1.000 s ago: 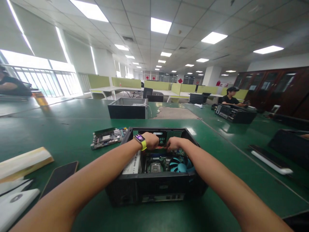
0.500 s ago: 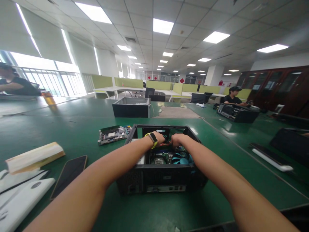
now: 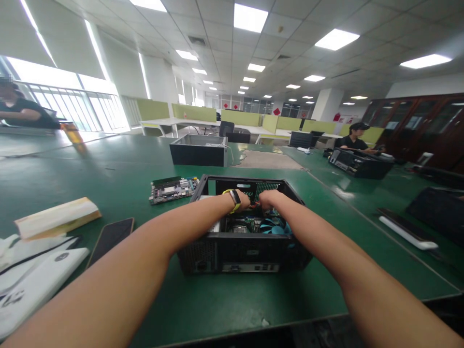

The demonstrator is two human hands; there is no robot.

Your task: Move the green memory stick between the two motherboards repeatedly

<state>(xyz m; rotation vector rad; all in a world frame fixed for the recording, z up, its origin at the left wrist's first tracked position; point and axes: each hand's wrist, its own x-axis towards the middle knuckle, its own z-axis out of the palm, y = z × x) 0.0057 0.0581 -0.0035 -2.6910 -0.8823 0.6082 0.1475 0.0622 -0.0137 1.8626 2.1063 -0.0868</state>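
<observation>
A black computer case (image 3: 250,251) lies open side up in front of me. Inside it show a blue cooling fan (image 3: 274,226) and a green circuit board (image 3: 241,224). My left hand (image 3: 245,198), with a yellow-banded watch on the wrist, reaches into the far part of the case. Beside it, my right hand (image 3: 268,198) is curled, knuckles up. Reddish cables (image 3: 255,205) run between the two hands, close to the fingers. Both hands' fingertips are bent down and mostly hidden, so what they pinch is unclear.
Left of the case lies a loose motherboard (image 3: 173,189). Nearer are a phone (image 3: 110,237), a tissue pack (image 3: 58,217) and a white box (image 3: 39,285). An empty case shell (image 3: 198,151) stands beyond. A person (image 3: 357,140) sits at another computer case (image 3: 358,162); another person is far left.
The view has tilted down slightly, so the table scene sits higher in the picture. Both hands stay inside the case, close together, with little visible movement.
</observation>
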